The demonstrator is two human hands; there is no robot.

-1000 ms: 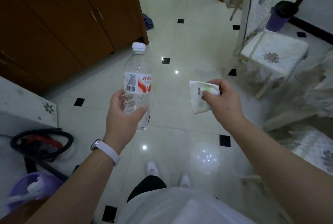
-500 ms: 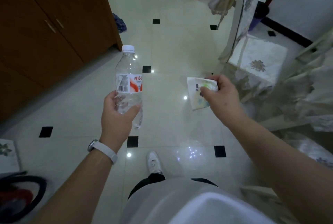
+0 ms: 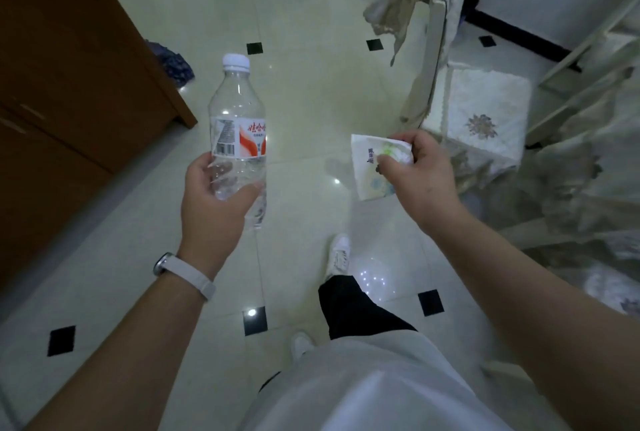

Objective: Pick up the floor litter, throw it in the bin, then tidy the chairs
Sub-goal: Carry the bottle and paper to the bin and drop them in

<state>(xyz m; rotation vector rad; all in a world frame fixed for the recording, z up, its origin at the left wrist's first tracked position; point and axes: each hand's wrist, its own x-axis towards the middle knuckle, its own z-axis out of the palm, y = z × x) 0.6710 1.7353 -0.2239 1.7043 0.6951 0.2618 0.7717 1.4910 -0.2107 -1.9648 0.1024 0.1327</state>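
My left hand [image 3: 214, 202] grips a clear plastic bottle [image 3: 238, 111] by its lower half; it stands upright, has a white cap and a red-and-white label. My right hand [image 3: 420, 174] pinches a crumpled white paper wrapper [image 3: 367, 170] with green and blue print. Both are held at waist height over the tiled floor. To the right stands a chair [image 3: 485, 108] with a pale embroidered seat cover and a cloth draped over its back. A dark bin [image 3: 471, 2] is barely visible behind that chair's back, near the wall.
A brown wooden cabinet [image 3: 69, 91] fills the left side. A bluish cloth bundle [image 3: 175, 65] lies on the floor by its corner. More cloth-covered furniture [image 3: 588, 188] crowds the right edge. Cream floor tiles [image 3: 304, 91] with small black squares stretch ahead.
I have walked forward and turned right: the cabinet slid left, the vacuum hose and purple object at lower left left the view, and the chair came closer. Both hands keep their holds.
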